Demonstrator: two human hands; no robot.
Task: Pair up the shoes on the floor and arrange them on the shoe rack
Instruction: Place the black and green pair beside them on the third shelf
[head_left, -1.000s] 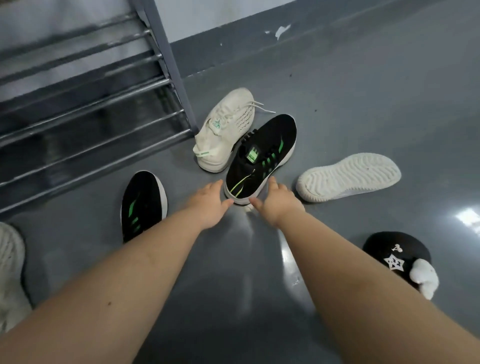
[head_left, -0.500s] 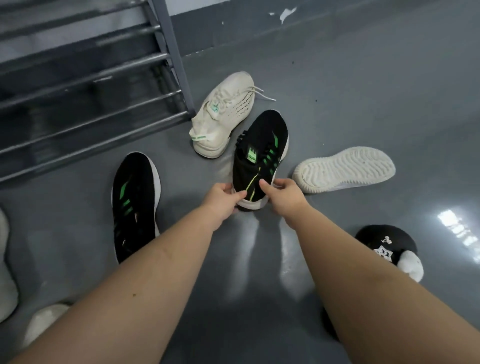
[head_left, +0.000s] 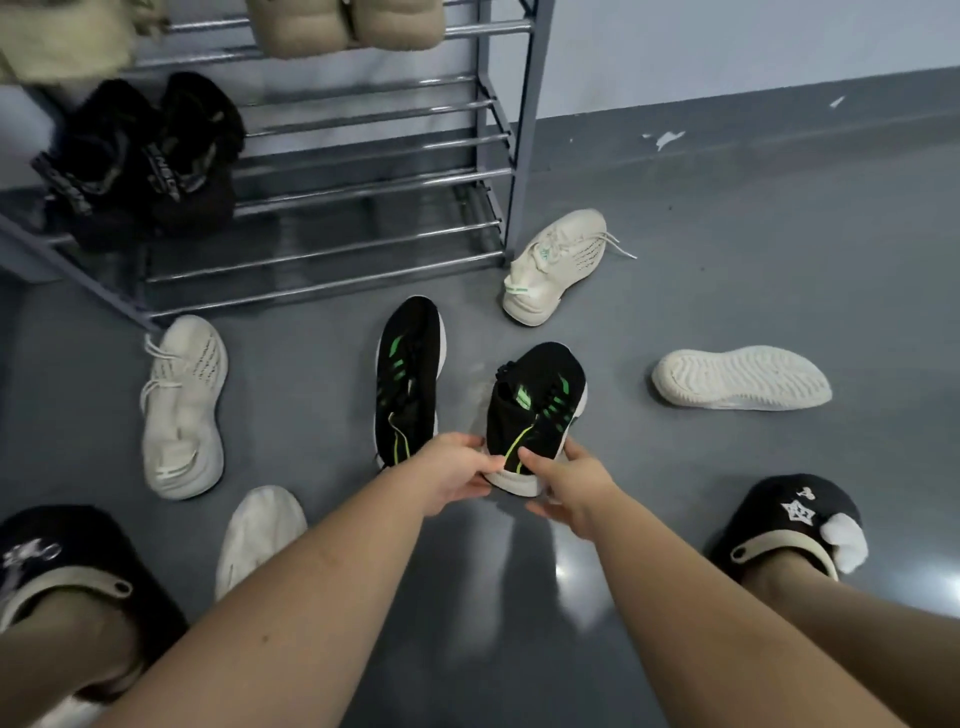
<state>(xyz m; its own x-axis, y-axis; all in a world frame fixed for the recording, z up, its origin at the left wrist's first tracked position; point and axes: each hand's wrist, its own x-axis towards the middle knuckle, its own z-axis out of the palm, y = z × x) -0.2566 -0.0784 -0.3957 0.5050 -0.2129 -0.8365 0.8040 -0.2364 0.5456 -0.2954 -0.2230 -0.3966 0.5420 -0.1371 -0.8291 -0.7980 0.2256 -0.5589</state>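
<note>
My left hand (head_left: 457, 470) and my right hand (head_left: 563, 480) both grip the heel end of a black sneaker with green stripes (head_left: 540, 400), its toe pointing away from me. Its mate, a second black and green sneaker (head_left: 408, 374), lies on the floor just to the left. A cream laced sneaker (head_left: 182, 405) lies further left, and another cream laced sneaker (head_left: 556, 265) sits by the rack's right leg. A white shoe (head_left: 743, 376) lies sole up on the right. The metal shoe rack (head_left: 363, 187) stands at the upper left.
On the rack stand a pair of black shoes (head_left: 145, 161) on a middle shelf and beige fluffy slippers (head_left: 343, 23) on a higher one. Another white shoe (head_left: 260, 535) lies near my left arm. My feet wear black slippers (head_left: 784, 519) on either side.
Both hands closed on the black sneaker's heel and drew it back toward me, away from the cream sneaker. The view swung left and up, bringing the rack and more shoes into sight.
</note>
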